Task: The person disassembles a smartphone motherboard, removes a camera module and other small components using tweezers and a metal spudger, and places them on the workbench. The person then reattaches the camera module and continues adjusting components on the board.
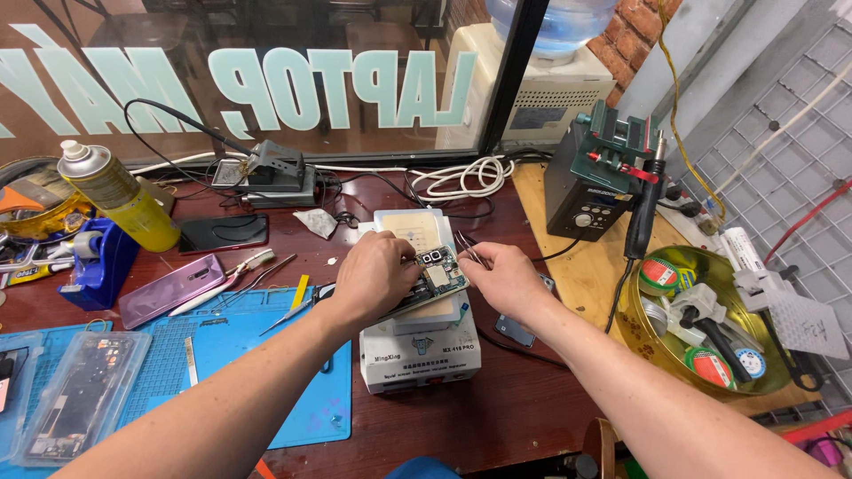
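Your left hand (377, 275) is curled closed around a phone circuit board (432, 277), gripping it by its left edge and holding it tilted over the white heating station (419, 350) at the centre of the bench. Your right hand (508, 282) is pinched shut on a pair of metal tweezers (469, 248), whose tips point toward the upper right corner of the board, close to it; whether they touch cannot be told.

To your left, a blue work mat (266, 355) lies on the wooden table (497, 417), with a purple phone (171, 289) just beyond its far edge and a yellow spray can (120, 193) standing farther back. To your right, a green bowl (657, 355) holds rolls of tape, and a hot-air station (590, 182) stands behind it.
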